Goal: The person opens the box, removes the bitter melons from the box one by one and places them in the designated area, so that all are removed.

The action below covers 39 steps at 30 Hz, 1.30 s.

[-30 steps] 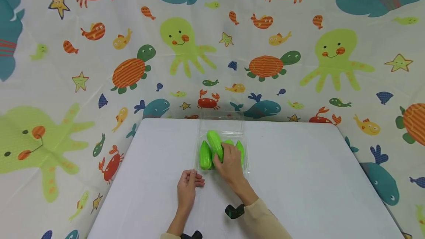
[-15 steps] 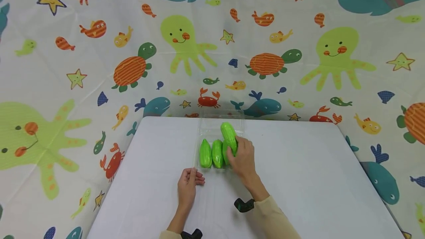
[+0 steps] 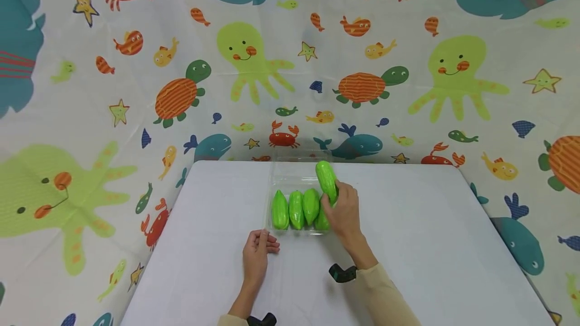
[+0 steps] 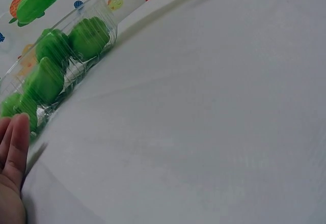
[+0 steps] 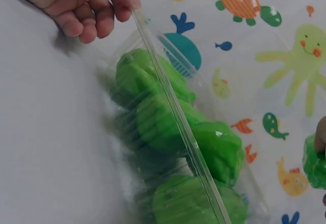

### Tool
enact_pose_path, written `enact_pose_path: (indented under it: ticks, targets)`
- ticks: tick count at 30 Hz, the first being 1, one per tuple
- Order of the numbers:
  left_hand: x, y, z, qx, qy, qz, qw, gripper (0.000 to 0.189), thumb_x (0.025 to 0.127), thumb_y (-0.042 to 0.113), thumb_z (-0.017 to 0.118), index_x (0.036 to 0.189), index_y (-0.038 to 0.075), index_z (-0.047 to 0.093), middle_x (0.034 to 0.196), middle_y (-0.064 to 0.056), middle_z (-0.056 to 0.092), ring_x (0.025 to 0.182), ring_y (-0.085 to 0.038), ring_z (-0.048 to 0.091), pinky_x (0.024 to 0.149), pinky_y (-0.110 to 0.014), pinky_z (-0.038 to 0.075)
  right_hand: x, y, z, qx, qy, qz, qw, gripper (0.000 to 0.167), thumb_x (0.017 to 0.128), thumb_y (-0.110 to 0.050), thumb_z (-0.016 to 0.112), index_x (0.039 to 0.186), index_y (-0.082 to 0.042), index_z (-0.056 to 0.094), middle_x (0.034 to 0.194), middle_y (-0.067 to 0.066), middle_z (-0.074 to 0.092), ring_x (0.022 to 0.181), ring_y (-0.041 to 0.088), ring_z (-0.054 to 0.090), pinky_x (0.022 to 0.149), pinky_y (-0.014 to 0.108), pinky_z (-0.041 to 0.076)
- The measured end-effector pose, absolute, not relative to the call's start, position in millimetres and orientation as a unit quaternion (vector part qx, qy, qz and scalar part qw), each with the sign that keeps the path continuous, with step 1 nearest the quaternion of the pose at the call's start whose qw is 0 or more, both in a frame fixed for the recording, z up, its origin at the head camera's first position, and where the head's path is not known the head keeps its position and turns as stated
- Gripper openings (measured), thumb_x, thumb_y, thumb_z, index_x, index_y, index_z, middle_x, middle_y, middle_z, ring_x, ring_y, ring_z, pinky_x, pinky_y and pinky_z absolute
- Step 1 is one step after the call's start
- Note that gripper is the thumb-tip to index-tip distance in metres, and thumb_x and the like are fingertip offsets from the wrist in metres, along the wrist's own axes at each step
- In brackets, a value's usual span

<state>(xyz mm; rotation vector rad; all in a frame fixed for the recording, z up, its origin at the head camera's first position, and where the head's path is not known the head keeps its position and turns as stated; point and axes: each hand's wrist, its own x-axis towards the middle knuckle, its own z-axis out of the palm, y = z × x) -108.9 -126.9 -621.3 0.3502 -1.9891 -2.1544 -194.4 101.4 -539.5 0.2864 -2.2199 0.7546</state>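
Note:
My right hand [image 3: 346,210] grips a bright green, ridged toy gourd [image 3: 326,180] above the right side of a clear plastic box [image 3: 302,170]. In the left wrist view the raised gourd [image 4: 34,4] is apart from the box, its tip pointing down-left. Several similar green gourds [image 3: 280,210] lie side by side inside the box, the rightmost partly hidden by my right hand. At the front left corner, my left hand [image 3: 257,256] pinches the box rim [image 5: 153,53] between thumb and forefinger, as the right wrist view shows; its other fingers are loosely curled.
The box's clear lid stands folded back near the far edge of the white table [image 3: 408,225]. Behind the table hangs a curtain [image 3: 281,49] printed with sea animals. Each wrist wears a small black camera [image 3: 342,272].
My right hand has carried the gourd to the right across the box and slightly away from me, uncovering gourds beneath. My left hand stays at the box corner.

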Motion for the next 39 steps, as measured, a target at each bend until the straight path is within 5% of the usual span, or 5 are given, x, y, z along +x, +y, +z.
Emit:
enact_pose_path:
  ticks: [12,27,39]
  targets:
    - [-116.4,-127.1,-617.6,0.108,-0.675,-0.721,0.116,0.032,0.106,0.026,0.052,0.106,-0.005,0.057,0.085,-0.013,0.068,0.067,-0.016,0.072,0.061,-0.031,0.065,-208.1,119.8,-539.1,0.062,-0.875,0.323,0.355,0.044,0.085,-0.007,0.071,0.122,0.012,0.056,0.11,0.027,0.062,0.096,0.037,0.059,0.078,0.045,0.06]
    - [-112.8,-132.0,-622.0,0.113,-0.67,-0.727,0.099,0.033,0.105,0.028,0.054,0.107,-0.005,0.058,0.09,-0.022,0.068,0.07,-0.018,0.072,0.064,-0.032,0.065,-208.1,140.0,-555.8,0.0,-0.886,0.334,0.322,0.045,0.09,-0.008,0.07,0.126,0.012,0.054,0.113,0.029,0.06,0.101,0.04,0.057,0.084,0.051,0.059]
    - [-112.1,-128.0,-614.9,0.143,-0.675,-0.718,0.093,0.025,0.106,0.017,0.052,0.107,-0.007,0.057,0.088,-0.019,0.067,0.069,-0.018,0.071,0.065,-0.032,0.065,-215.6,155.7,-576.6,-0.029,-0.886,0.347,0.307,0.043,0.087,-0.007,0.069,0.123,0.015,0.055,0.106,0.031,0.06,0.093,0.041,0.056,0.075,0.051,0.054]
